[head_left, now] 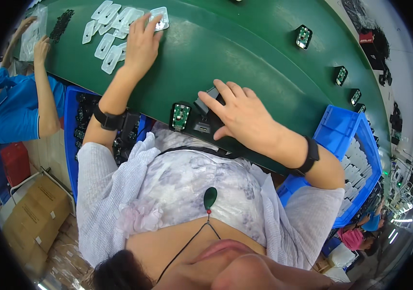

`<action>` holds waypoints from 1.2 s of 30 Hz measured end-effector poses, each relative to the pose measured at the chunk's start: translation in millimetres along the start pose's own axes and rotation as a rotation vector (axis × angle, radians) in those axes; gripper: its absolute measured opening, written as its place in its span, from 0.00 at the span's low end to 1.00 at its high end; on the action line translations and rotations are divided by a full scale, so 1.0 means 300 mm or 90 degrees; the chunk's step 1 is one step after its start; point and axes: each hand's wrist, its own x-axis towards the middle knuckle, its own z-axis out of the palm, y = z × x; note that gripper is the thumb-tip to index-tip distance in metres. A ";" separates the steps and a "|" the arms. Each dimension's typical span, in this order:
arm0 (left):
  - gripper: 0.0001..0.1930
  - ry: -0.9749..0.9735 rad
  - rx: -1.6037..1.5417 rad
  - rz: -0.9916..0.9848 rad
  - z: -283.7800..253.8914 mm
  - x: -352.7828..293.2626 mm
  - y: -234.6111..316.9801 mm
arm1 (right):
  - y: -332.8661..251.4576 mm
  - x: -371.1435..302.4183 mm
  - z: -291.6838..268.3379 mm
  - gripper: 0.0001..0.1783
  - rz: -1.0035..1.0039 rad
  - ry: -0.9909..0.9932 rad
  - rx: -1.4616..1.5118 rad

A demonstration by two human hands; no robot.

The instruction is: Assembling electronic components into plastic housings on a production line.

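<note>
My left hand [142, 48] reaches to the far side of the green table, its fingers apart and bent over the edge of a translucent white plastic tray [162, 20] with a small dark part in it. Several similar white plastic pieces [104, 46] lie to its left. My right hand [242, 113] is spread over dark plastic housings near the table's front edge. Its fingertips are at a grey-black housing [202, 105], which they partly hide. Just left of it sits a black housing with a green circuit board [181, 116]. Another black piece [202, 127] lies by my right thumb.
More housings with green boards [304, 36] stand along the green table [245, 43] at the right. A blue bin [329, 130] of white pieces is beside my right arm; another blue bin [71, 140] holds dark parts. A co-worker [23, 104] handles a clear bag [33, 36] at left.
</note>
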 end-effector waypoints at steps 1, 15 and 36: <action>0.25 -0.001 0.034 -0.010 0.011 0.013 -0.027 | 0.000 0.004 0.029 0.41 -0.001 -0.004 -0.001; 0.37 -0.271 0.111 0.189 -0.004 0.171 -0.060 | 0.329 0.058 0.040 0.14 0.207 0.296 0.600; 0.30 -0.176 -0.243 0.082 0.068 0.036 0.231 | 0.287 0.024 0.061 0.19 0.285 0.371 0.168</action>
